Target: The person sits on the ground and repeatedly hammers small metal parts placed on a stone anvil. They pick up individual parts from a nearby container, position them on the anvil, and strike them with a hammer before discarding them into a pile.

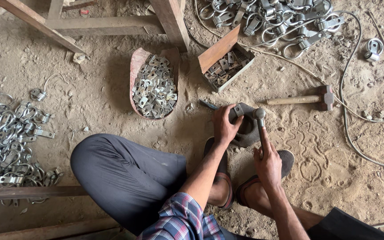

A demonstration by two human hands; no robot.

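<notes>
At frame centre my left hand [224,126] pinches a small metal plate [238,110] on the dark block [248,129] while my right hand [267,162] grips the hammer [259,114], so squaring the strike seems next.

Open cardboard box [227,66]: rectangular, pale sides, brown lid flap raised at its left edge, filled with small grey metal pieces; it lies just right of the wooden post [170,20]. No labels, signs or screens.
</notes>
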